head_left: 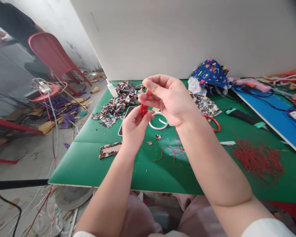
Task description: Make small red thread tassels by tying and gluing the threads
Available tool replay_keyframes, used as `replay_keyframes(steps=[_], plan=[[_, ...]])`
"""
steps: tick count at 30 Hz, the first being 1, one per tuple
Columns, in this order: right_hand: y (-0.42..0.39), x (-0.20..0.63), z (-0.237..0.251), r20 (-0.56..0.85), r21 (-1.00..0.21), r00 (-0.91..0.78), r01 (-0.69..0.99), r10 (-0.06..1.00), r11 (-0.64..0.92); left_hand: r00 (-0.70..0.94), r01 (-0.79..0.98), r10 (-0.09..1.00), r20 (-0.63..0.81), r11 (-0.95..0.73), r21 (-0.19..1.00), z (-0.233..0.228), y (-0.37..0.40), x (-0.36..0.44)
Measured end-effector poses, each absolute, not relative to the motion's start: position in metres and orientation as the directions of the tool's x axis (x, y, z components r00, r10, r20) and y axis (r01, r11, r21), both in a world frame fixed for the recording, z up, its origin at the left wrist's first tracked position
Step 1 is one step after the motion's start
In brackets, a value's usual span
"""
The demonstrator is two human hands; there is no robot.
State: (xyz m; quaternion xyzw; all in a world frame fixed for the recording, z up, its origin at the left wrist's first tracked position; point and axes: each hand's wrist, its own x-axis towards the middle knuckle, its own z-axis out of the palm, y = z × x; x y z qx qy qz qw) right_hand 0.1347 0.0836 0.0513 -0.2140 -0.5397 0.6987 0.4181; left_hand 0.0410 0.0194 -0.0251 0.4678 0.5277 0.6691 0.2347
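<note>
My left hand (135, 126) is closed round a small bundle of red cord (144, 110), raised above the green tabletop. Just above it, my right hand (166, 97) pinches an upper strand of the same cord between thumb and fingers. Behind the hands lie a white ring (159, 127) and a phone (120, 131), partly covered by my left hand. Loose red strands (169, 148) rest below my right wrist. A floral-covered strip (110, 150) lies left of my left forearm. Red scissor handles (215, 124) show beyond my right forearm.
Floral fabric scraps (118, 103) and a white squeeze bottle (111, 89) stand at the back left. On the right are a heap of red cord (258, 159), a utility knife (245, 118) and a blue board (273, 113). A red chair (49, 49) and another person (13, 21) are at far left.
</note>
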Motion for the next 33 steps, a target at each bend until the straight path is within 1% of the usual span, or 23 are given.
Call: replay_keyframes(steps=[5, 10, 12, 14, 16, 18, 20, 22, 24, 27, 33], plan=[[0.084, 0.134, 0.051, 0.156, -0.923, -0.566, -0.375, 0.809, -0.084, -0.483, 0.252, 0.799, 0.359, -0.266, 0.931, -0.028, 0.019, 0.038], [0.084, 0.135, 0.05, 0.161, -0.922, -0.578, -0.378, 0.8, -0.087, -0.477, 0.338, 0.792, 0.382, -0.236, 0.911, -0.031, 0.019, 0.037], [0.084, 0.135, 0.051, 0.152, -0.924, -0.583, -0.37, 0.798, -0.095, -0.469, 0.35, 0.787, 0.402, -0.252, 0.902, -0.032, 0.019, 0.035], [0.083, 0.135, 0.052, 0.141, -0.925, -0.59, -0.365, 0.795, -0.106, -0.435, 0.302, 0.787, 0.437, -0.329, 0.895, -0.032, 0.019, 0.033], [0.083, 0.135, 0.052, 0.132, -0.924, -0.601, -0.362, 0.788, -0.122, -0.396, 0.168, 0.783, 0.48, -0.452, 0.876, -0.029, 0.018, 0.03], [0.082, 0.135, 0.052, 0.121, -0.923, -0.614, -0.358, 0.78, -0.138, -0.386, 0.014, 0.774, 0.502, -0.54, 0.842, -0.024, 0.016, 0.028], [0.082, 0.134, 0.052, 0.112, -0.923, -0.628, -0.352, 0.77, -0.153, -0.395, -0.082, 0.783, 0.48, -0.551, 0.831, -0.018, 0.014, 0.028], [0.081, 0.133, 0.051, 0.106, -0.926, -0.644, -0.342, 0.758, -0.161, -0.397, -0.139, 0.813, 0.427, -0.513, 0.847, -0.014, 0.014, 0.03], [0.079, 0.132, 0.051, 0.1, -0.93, -0.658, -0.328, 0.746, -0.164, -0.406, -0.165, 0.826, 0.39, -0.486, 0.858, -0.013, 0.014, 0.032], [0.078, 0.132, 0.05, 0.101, -0.937, -0.66, -0.315, 0.745, -0.151, -0.424, -0.157, 0.83, 0.361, -0.46, 0.874, -0.015, 0.014, 0.035], [0.079, 0.132, 0.049, 0.126, -0.951, -0.643, -0.296, 0.755, -0.093, -0.497, -0.035, 0.797, 0.345, -0.415, 0.909, -0.016, 0.013, 0.031]])
